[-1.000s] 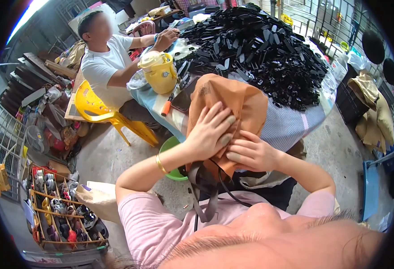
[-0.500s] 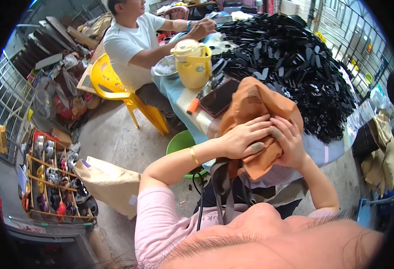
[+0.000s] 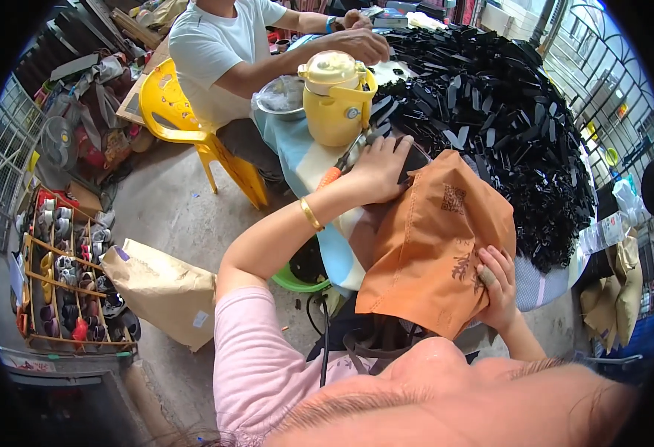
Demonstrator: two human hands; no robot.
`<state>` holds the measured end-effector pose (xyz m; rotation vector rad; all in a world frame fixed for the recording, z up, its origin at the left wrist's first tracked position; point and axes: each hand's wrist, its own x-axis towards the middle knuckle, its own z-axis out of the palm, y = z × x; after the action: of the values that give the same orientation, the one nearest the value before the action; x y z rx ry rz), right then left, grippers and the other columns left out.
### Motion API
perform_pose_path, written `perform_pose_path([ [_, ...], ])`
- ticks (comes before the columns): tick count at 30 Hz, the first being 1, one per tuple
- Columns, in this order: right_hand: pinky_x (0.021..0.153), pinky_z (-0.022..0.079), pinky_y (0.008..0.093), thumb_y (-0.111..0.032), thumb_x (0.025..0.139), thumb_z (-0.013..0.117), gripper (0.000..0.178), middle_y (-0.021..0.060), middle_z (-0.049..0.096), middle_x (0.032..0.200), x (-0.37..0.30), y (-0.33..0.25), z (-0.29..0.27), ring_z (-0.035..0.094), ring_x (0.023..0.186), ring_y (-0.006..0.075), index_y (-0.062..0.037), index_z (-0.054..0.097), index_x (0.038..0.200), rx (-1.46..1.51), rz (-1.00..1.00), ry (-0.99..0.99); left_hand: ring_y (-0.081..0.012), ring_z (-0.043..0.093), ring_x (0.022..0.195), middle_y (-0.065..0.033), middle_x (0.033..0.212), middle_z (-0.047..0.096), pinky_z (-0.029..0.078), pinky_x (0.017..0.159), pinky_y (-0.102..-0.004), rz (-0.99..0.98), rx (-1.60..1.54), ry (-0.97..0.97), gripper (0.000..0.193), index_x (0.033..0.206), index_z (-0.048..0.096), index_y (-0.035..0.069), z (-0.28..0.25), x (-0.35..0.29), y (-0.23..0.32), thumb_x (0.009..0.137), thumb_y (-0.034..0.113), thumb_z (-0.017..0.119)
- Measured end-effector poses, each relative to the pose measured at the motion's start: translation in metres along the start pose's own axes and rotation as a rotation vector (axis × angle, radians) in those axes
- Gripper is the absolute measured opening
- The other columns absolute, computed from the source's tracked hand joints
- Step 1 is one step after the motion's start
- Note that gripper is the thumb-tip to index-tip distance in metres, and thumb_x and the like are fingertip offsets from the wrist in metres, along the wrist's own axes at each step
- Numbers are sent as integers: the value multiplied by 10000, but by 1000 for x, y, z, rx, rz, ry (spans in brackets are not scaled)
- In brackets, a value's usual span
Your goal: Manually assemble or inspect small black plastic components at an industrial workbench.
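Observation:
An orange cloth bag [image 3: 435, 246] with dark printing stands upright in front of me, its lower edge over my lap. My right hand [image 3: 500, 290] grips the bag's right side, fingers pressed on its face. My left hand [image 3: 379, 170], with a gold bangle at the wrist, is off the bag and reaches over the table's near side. Its fingers lie stretched out over a dark phone-like slab [image 3: 416, 160], partly hidden by the hand. Beside this hand is a tool with an orange handle [image 3: 330, 177]. Past the bag rises a large heap of glossy black strips [image 3: 483, 112].
A yellow jug [image 3: 332, 112] and a metal bowl [image 3: 279, 100] stand on the table's left part. Across from me a person in a white shirt [image 3: 211, 56] sits on a yellow chair [image 3: 167, 100], hands by the heap. A green basin [image 3: 297, 279] and a paper sack [image 3: 163, 283] are on the floor.
My left hand has let go of the bag and moved forward and left over the dark slab. The bag, crumpled before, now shows a flatter, broader face. My right hand has shifted down its side.

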<state>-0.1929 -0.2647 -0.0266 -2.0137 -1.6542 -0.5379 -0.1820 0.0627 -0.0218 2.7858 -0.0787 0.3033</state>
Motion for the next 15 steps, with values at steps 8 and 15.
perform_pose_path([
  [8,1007,303,550,-252,743,674,524,195,492,1267,-4,3,2,460,1178,383,-35,472,1175,-20,1,0,-335,407,1140,-174,1232,410,366,908,-513,-124,7,64,753,1396,233,106,5,13,12,785,320,617],
  [15,1014,270,578,-230,760,646,500,179,474,1285,2,1,1,449,1193,369,-52,460,1189,-7,10,-27,-366,348,1206,-165,1305,354,317,978,-522,-144,10,107,829,1407,187,105,3,10,10,753,292,661],
])
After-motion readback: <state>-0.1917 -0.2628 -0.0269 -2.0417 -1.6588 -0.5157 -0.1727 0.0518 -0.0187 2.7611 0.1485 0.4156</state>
